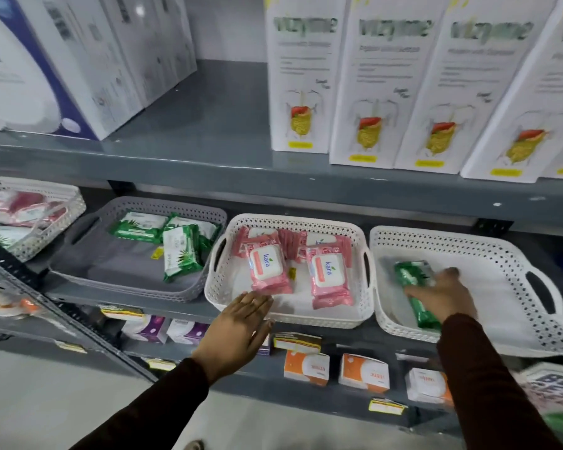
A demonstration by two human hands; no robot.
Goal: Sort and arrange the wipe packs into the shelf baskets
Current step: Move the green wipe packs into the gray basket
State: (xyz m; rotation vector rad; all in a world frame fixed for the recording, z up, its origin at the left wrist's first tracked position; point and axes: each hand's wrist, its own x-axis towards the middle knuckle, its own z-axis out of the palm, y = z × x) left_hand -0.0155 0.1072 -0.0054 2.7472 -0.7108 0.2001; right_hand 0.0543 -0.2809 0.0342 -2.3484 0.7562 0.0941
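Note:
A grey basket [78, 254] on the middle shelf holds several green wipe packs [179, 251]. The white basket [286, 315] beside it holds several pink wipe packs [268, 269]. My left hand [238, 326] hovers flat and empty at that basket's front rim, fingers pointing at the nearest pink pack. A second white basket [514, 277] on the right holds one green wipe pack [413, 280]. My right hand [442, 295] rests on that green pack inside the basket; the hand is blurred and its grip is unclear.
A white basket [46, 235] at far left holds pink and green packs. Tall white boxes [384, 86] line the shelf above. Small orange and purple boxes [363, 373] sit on the shelf below. The grey shelf edge [208, 167] overhangs the baskets.

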